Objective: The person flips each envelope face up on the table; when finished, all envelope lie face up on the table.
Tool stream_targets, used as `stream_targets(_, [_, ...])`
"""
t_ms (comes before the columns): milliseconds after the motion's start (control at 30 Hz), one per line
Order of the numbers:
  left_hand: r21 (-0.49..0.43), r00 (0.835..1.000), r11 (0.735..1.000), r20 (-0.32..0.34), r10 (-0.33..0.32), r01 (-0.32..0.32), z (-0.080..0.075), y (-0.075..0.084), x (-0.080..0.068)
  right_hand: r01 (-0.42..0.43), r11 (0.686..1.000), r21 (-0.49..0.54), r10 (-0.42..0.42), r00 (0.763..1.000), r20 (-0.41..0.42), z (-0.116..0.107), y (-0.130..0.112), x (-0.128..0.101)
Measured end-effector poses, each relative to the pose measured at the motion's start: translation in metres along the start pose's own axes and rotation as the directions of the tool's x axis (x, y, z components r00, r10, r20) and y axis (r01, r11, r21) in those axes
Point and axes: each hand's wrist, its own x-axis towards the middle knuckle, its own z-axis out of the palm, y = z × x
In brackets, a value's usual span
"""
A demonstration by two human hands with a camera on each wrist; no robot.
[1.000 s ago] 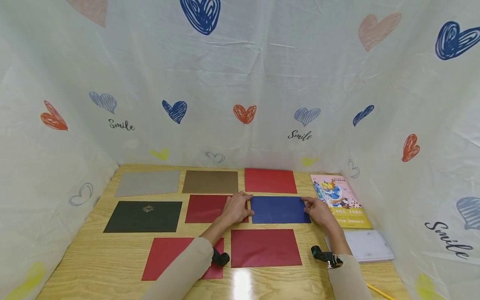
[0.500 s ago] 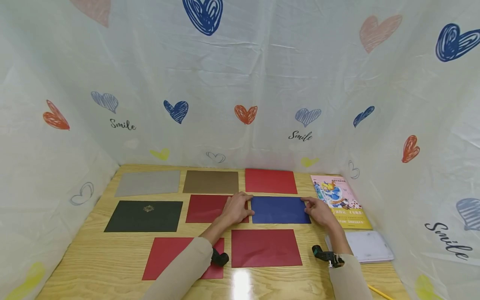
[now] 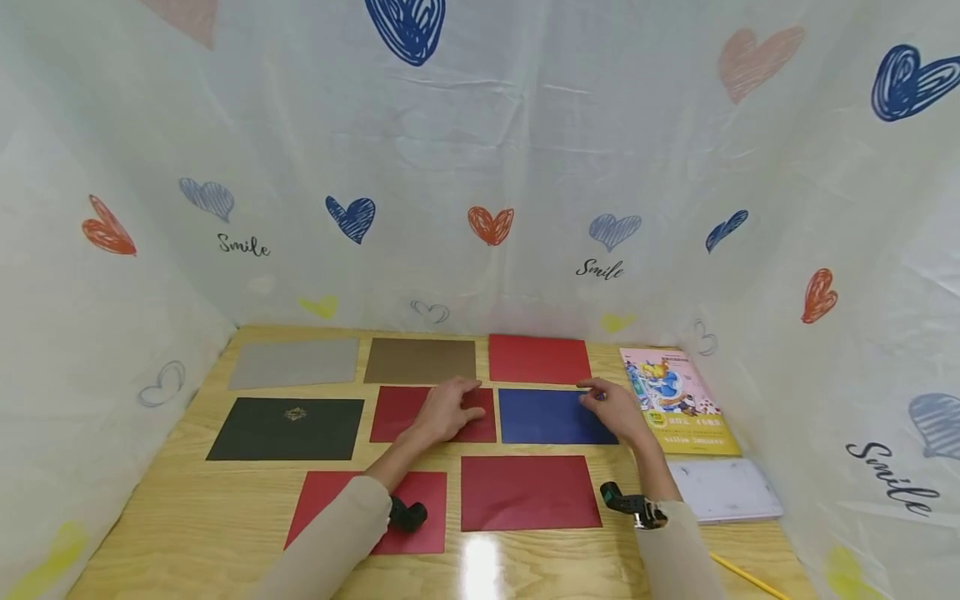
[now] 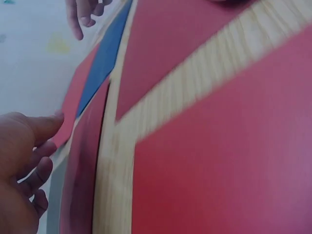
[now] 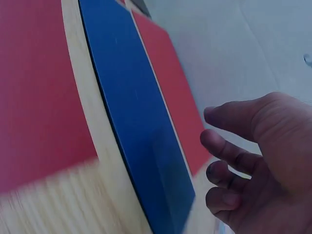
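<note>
My left hand (image 3: pixel 447 407) lies with relaxed fingers over the dark red card (image 3: pixel 401 412) in the middle row, holding nothing. In the left wrist view my left hand (image 4: pixel 24 161) hovers loosely curled beside that card (image 4: pixel 83 185). My right hand (image 3: pixel 607 406) is at the far right corner of the blue card (image 3: pixel 547 417), fingers relaxed. The right wrist view shows my right hand (image 5: pixel 253 161) just above the blue card (image 5: pixel 136 112), gripping nothing.
Flat on the wooden table (image 3: pixel 187 517) lie a grey card (image 3: pixel 295 364), a brown card (image 3: pixel 420 361), a red card (image 3: pixel 538 359), a black card (image 3: pixel 287 428) and two red cards (image 3: pixel 318 496) (image 3: pixel 528 492). A picture book (image 3: pixel 678 400), white case (image 3: pixel 723 490) and pencil (image 3: pixel 742 575) are at right. Curtains close in three sides.
My left hand has slid left, off the blue card's left edge and onto the dark red card. My right hand has moved up along the blue card's right edge to its far corner.
</note>
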Motion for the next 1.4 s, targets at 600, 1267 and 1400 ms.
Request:
stream_targets(600, [-0.071,0.957,0.997,-0.283,-0.057,0.038,-0.129,-0.122,-0.087,0.353,0.929,0.112,-0.371,0.878,0.304,0.151,-0.166,0.014])
stream_targets(1267, [0.060,0.896,0.954,-0.365,-0.252,0.293,-0.188,-0.185,-0.187,0.425,0.904,-0.051,-0.389,0.865,0.317,0.223,-0.227,0.007])
stream_targets(1400, [0.070,0.887,0.923,-0.311,-0.341,0.379,-0.189,-0.188,-0.192,0.429,0.896,-0.116,-0.368,0.862,0.347,0.229,-0.230,0.006])
